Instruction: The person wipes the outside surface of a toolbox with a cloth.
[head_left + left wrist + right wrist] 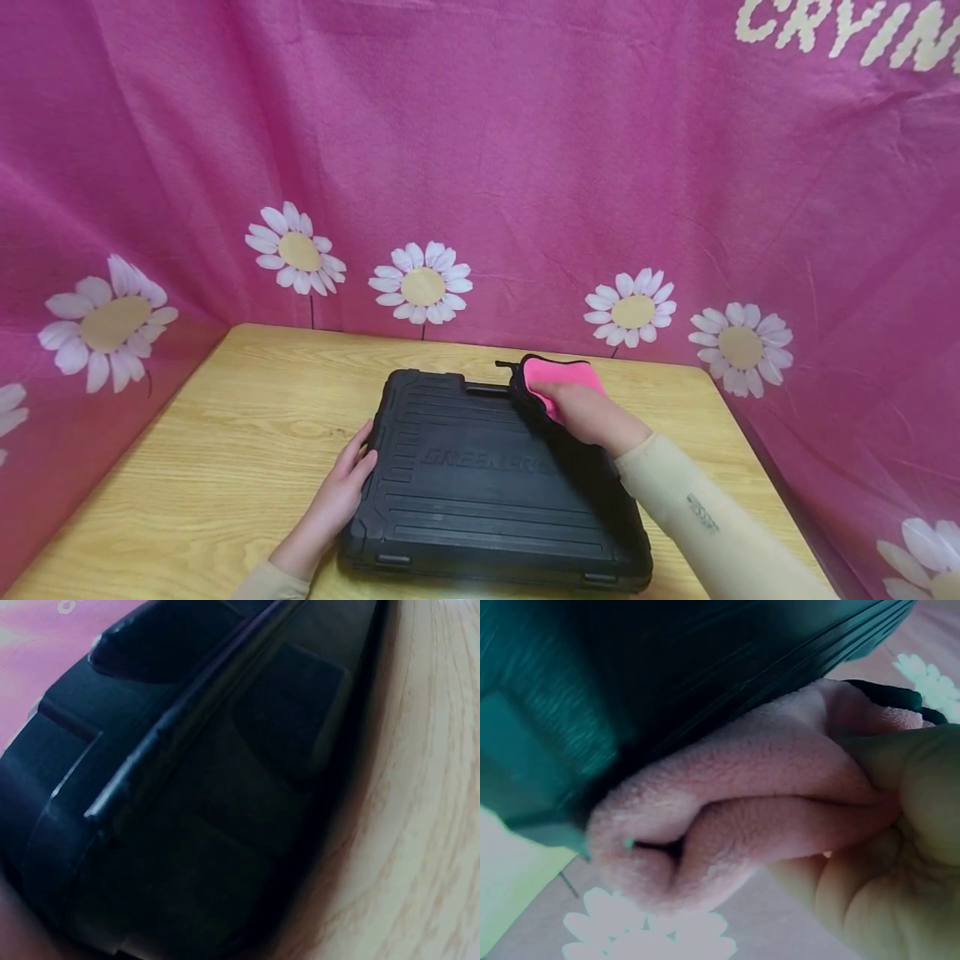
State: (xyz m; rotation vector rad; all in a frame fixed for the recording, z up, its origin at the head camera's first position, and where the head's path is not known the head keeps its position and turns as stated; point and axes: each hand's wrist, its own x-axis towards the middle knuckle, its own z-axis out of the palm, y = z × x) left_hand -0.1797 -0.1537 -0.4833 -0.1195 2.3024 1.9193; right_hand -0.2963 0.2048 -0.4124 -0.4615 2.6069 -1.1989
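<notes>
A black hard plastic case (480, 483) with a ribbed lid, raised lettering and a carry handle (487, 389) lies flat on the table. My right hand (588, 412) grips a folded pink cloth (562, 375) with black edging and a small loop, over the lid's far right part. Seen from the right wrist, the plush cloth (765, 772) is doubled over between thumb and fingers, against the case (667, 667). My left hand (348, 479) rests along the case's left side, fingers extended. The left wrist view shows that side wall (202, 847) close up.
The wooden table (225, 450) shows wood grain left of the case and a strip at the right. Behind and beside it hangs a pink curtain (487, 167) printed with white daisies and lettering. Two latches (393, 560) sit on the case's near edge.
</notes>
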